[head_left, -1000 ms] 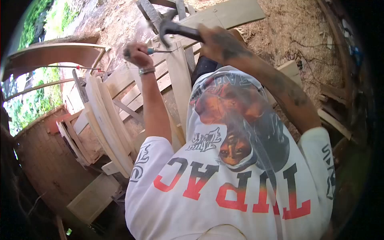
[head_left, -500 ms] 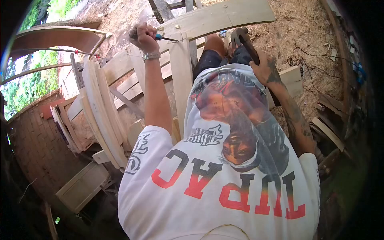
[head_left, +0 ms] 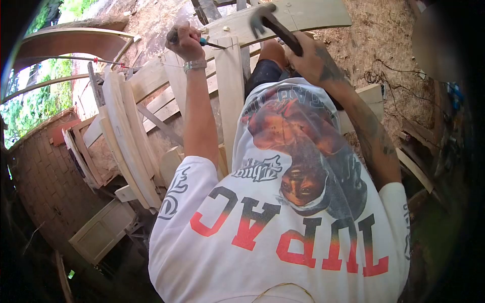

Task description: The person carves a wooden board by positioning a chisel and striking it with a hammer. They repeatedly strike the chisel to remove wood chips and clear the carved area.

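My left hand (head_left: 186, 43) is closed around the dark and blue handle of a chisel (head_left: 203, 41). The chisel's thin metal blade lies across the top end of a pale wooden board (head_left: 229, 81), near pencil-like lines. In my right hand (head_left: 307, 58) I grip a claw hammer (head_left: 283, 34) by its dark handle. The hammer's head is up, apart from the chisel and in front of a long curved plank (head_left: 321, 15). That plank crosses the top end of the board. Small wood bits lie on the plank.
Several long curved wooden pieces (head_left: 124, 131) stand on the left. A wooden panel (head_left: 103, 232) leans at the lower left by a brick surface (head_left: 45, 177). Wood shavings (head_left: 374, 45) cover the ground on the right, with dark cables (head_left: 399, 73) on them.
My right hand has lifted the hammer from beside my leg, up and to the left, over the curved plank. My left hand with the chisel has shifted only slightly.
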The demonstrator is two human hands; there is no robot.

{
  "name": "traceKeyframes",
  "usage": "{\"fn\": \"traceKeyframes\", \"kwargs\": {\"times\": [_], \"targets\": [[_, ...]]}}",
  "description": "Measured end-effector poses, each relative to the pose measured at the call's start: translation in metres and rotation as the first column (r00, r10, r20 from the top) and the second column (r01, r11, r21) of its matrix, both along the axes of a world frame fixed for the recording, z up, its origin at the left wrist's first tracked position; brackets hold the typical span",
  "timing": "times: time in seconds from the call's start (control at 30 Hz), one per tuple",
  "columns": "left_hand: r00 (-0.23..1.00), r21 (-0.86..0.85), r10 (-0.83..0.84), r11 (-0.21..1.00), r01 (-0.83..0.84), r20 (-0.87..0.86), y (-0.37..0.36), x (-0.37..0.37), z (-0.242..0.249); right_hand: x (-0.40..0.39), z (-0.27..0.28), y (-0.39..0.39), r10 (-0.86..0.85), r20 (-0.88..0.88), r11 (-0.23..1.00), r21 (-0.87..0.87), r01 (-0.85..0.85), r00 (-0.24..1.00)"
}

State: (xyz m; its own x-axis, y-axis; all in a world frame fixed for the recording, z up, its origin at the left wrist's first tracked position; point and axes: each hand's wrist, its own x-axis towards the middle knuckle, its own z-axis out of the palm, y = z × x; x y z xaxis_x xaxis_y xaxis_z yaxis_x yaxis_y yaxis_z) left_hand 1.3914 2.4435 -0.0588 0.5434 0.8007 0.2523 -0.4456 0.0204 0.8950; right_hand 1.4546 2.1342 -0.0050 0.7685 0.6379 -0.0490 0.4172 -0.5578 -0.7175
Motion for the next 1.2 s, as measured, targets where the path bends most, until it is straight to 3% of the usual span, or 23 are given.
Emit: {"fn": "traceKeyframes", "kwargs": {"times": [0.07, 0.1, 0.17, 0.2, 0.27, 0.33, 0.37, 0.4, 0.43, 0.47, 0.5, 0.6, 0.67, 0.7, 0.8, 0.87, 0.9, 1.1, 1.2], "targets": [[0.998, -0.034, -0.049, 0.998, 0.050, 0.033, -0.006, 0.007, -0.005, 0.005, 0.027, 0.029, 0.076, 0.061, 0.991, 0.105, -0.082, 0.995], [0.999, 0.106, -0.031, 0.994, 0.028, 0.031, -0.013, 0.011, -0.007, 0.010, 0.050, 0.046, 0.127, 0.055, 0.974, 0.183, -0.135, 0.990], [0.997, 0.140, -0.059, 0.988, 0.065, -0.041, -0.025, 0.014, -0.006, 0.015, 0.089, 0.082, 0.180, 0.074, 0.939, 0.283, -0.193, 0.981], [0.996, 0.384, 0.032, 0.923, 0.003, -0.086, -0.018, 0.017, -0.018, 0.019, 0.112, 0.094, 0.171, 0.183, 0.897, 0.379, -0.230, 0.968], [0.948, 0.775, 0.317, 0.608, -0.171, -0.040, -0.004, 0.023, -0.042, 0.020, 0.167, 0.111, 0.125, 0.390, 0.783, 0.526, -0.332, 0.912], [0.930, 0.713, 0.327, 0.692, -0.112, -0.170, -0.005, 0.018, -0.044, 0.017, 0.164, 0.121, 0.048, 0.528, 0.717, 0.573, -0.397, 0.848], [0.937, 0.761, 0.315, 0.642, -0.092, -0.152, -0.003, 0.013, -0.038, 0.018, 0.131, 0.120, -0.003, 0.572, 0.693, 0.593, -0.411, 0.820], [0.951, 0.649, 0.226, 0.760, -0.036, -0.211, -0.009, 0.010, -0.029, 0.021, 0.087, 0.122, 0.006, 0.585, 0.740, 0.543, -0.398, 0.811], [0.958, 0.513, 0.137, 0.858, 0.011, -0.250, -0.016, 0.008, -0.019, 0.019, 0.052, 0.118, 0.079, 0.532, 0.822, 0.444, -0.357, 0.843], [0.960, 0.363, 0.060, 0.931, 0.045, -0.272, -0.023, 0.005, -0.009, 0.013, 0.033, 0.102, 0.201, 0.400, 0.922, 0.230, -0.310, 0.894], [0.974, 0.528, 0.120, 0.849, -0.001, -0.191, -0.021, 0.009, -0.023, 0.008, 0.014, 0.087, 0.300, 0.264, 0.953, -0.043, -0.299, 0.917], [0.971, 0.544, 0.023, 0.831, 0.114, -0.238, -0.015, 0.022, -0.045, 0.011, 0.058, 0.060, 0.267, 0.269, 0.960, -0.156, -0.232, 0.925], [0.950, 0.396, -0.092, 0.894, 0.211, -0.297, -0.041, 0.014, -0.011, 0.013, 0.061, 0.036, 0.112, 0.105, 0.994, -0.023, -0.110, 0.988], [0.892, 0.315, -0.136, 0.903, 0.291, -0.432, -0.034, 0.009, -0.015, 0.013, 0.057, 0.022, 0.043, 0.052, 0.999, 0.002, -0.043, 0.998], [0.947, 0.201, -0.132, 0.960, 0.196, -0.294, -0.034, 0.015, -0.010, 0.012, 0.038, -0.012, -0.138, -0.098, 0.989, 0.046, 0.143, 0.986], [0.982, 0.202, -0.048, 0.976, 0.085, -0.184, -0.024, 0.028, -0.014, 0.004, 0.023, -0.031, -0.195, -0.086, 0.980, 0.027, 0.198, 0.977], [0.983, 0.100, -0.063, 0.992, 0.081, -0.170, -0.018, 0.029, -0.010, 0.000, 0.014, -0.040, -0.225, -0.080, 0.974, 0.014, 0.227, 0.971], [1.000, 0.007, -0.011, 1.000, 0.011, 0.029, -0.004, 0.011, -0.023, -0.009, -0.020, -0.065, -0.215, -0.178, 0.969, -0.158, 0.188, 0.960], [0.998, 0.012, 0.031, 0.999, -0.031, 0.060, -0.001, 0.015, -0.034, -0.005, -0.021, -0.058, -0.208, -0.165, 0.976, -0.101, 0.193, 0.964]]}}
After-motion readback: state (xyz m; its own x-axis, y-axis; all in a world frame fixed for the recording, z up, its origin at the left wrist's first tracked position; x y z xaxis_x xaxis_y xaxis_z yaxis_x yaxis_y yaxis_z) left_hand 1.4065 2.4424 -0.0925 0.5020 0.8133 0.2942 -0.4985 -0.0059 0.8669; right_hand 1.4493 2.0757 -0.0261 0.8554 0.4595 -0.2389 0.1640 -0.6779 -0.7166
